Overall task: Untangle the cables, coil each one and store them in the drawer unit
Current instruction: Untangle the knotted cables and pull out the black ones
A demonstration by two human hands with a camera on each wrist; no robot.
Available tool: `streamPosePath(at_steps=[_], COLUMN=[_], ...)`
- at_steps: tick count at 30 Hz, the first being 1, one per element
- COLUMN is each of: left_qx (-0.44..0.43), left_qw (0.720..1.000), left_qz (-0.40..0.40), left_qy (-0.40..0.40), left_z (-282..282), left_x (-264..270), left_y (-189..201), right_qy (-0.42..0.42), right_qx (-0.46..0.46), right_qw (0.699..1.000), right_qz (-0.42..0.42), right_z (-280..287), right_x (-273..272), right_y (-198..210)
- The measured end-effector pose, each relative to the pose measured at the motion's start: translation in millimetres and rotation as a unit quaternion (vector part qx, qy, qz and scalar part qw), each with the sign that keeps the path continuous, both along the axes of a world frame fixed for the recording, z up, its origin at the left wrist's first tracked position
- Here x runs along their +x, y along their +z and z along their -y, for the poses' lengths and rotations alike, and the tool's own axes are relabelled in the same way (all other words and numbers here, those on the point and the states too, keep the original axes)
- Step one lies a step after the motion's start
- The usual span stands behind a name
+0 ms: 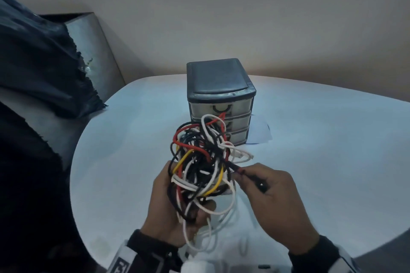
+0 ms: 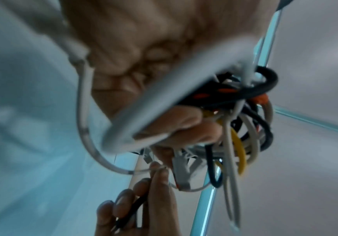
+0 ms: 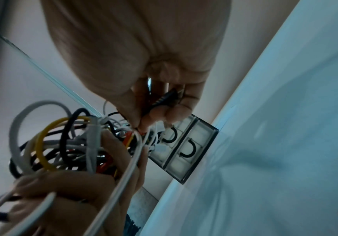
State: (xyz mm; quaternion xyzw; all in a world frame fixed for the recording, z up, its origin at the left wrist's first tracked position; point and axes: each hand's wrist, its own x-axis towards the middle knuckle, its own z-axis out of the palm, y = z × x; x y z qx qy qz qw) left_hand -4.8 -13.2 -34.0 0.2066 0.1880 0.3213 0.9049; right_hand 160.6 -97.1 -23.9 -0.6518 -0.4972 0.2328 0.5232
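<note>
A tangled bundle of cables, white, black, red and yellow, hangs above the white round table. My left hand grips the bundle from below, fingers curled round its lower loops. My right hand pinches a black cable end that sticks out of the tangle's right side; in the right wrist view the black plug lies between thumb and fingers. Behind the bundle stands a small dark drawer unit with translucent drawers, all closed.
A sheet of white paper lies under the drawer unit. A dark cloth drapes over a grey seat at the left. The wall runs close behind the table. White cable loops dangle toward the table's near edge.
</note>
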Motion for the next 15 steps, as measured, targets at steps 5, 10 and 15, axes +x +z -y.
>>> streamPosePath(at_steps=[5,10,15], left_qx=[0.070,0.269,0.394], left_qw=[0.984,0.910,0.850], left_qz=[-0.128,-0.280,-0.318], left_qy=[0.098,0.145,0.148], left_z=[3,13,21], left_x=[11,16,15], left_y=[10,7,9], right_qy=[-0.131,-0.010,0.006], right_qx=[-0.017,0.026,-0.030], right_qw=[0.991,0.973,0.952], right_qz=[-0.017,-0.231,-0.304], right_z=[0,4,-1], right_x=[7,-6,-13], right_y=[-3,16,13])
